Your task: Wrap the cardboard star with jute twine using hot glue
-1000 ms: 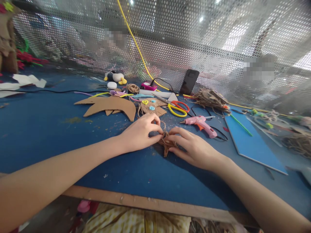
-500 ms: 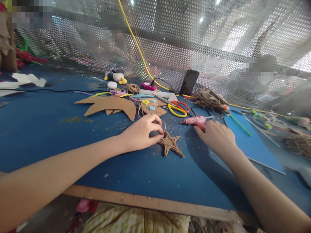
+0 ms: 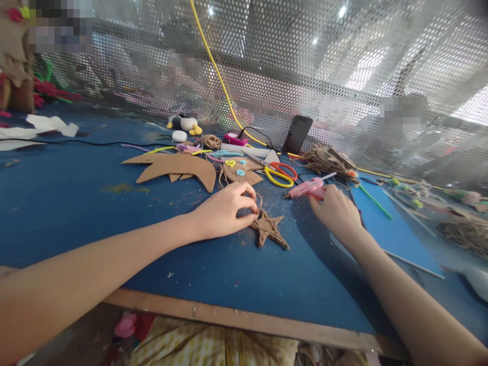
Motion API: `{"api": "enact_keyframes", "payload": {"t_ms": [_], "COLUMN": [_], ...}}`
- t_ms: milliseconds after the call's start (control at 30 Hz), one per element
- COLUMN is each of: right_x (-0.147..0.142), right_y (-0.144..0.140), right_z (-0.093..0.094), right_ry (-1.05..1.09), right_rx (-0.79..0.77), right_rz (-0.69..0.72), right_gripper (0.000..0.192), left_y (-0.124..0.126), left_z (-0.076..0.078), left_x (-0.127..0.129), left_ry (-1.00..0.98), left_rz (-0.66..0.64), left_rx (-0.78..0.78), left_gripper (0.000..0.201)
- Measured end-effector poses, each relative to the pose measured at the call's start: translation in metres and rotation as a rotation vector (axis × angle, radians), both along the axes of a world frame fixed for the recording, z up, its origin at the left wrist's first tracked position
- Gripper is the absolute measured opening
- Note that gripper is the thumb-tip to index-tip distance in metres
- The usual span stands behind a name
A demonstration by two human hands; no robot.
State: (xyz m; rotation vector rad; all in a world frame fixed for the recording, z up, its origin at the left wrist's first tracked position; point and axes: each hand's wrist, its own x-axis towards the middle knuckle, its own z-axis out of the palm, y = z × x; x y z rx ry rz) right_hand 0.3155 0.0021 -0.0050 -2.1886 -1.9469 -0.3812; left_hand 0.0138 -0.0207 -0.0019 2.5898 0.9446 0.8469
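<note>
Near mid-frame I see my left hand [image 3: 224,211] pinching a strand of twine at the upper edge of the twine-wrapped star [image 3: 270,230] lying flat on the blue table [image 3: 76,213], while just right of centre my right hand [image 3: 337,213] closes around the pink glue gun [image 3: 307,188].

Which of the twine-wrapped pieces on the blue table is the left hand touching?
The left hand pinches the small twine star nearest the table edge. The bigger twine-wrapped shape with coloured buttons lies farther back, untouched.
</note>
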Motion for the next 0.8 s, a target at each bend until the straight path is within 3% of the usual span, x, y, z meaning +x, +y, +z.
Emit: {"api": "enact_keyframes", "payload": {"t_ms": [133, 267, 400, 567, 700, 800], "right_x": [0.004, 0.005, 0.0, -0.01, -0.016, -0.018], "right_y": [0.0, -0.002, -0.004, -0.009, -0.014, -0.016], "right_z": [0.003, 0.009, 0.012, 0.008, 0.006, 0.006], "right_ry": [-0.07, -0.178, -0.111, 0.094, 0.065, 0.008], "right_rx": [0.266, 0.407, 0.434, 0.433, 0.392, 0.388], "right_rz": [0.136, 0.186, 0.26, 0.557, 0.775, 0.831], "right_gripper": [0.036, 0.027, 0.02, 0.016, 0.016, 0.016], "left_y": [-0.001, -0.001, 0.0, 0.001, 0.001, 0.001], "left_z": [0.0, 0.0, 0.0, -0.001, -0.001, -0.001], "left_x": [0.0, -0.001, -0.001, -0.001, -0.001, 0.0], "left_ry": [-0.003, -0.002, 0.005, 0.003, 0.007, 0.003], "left_rz": [-0.001, -0.004, -0.001, 0.002, -0.004, -0.01], "left_rx": [0.004, 0.006, -0.01, -0.001, 0.003, 0.008], "left_gripper": [0.013, 0.014, 0.013, 0.015, 0.015, 0.014]}}
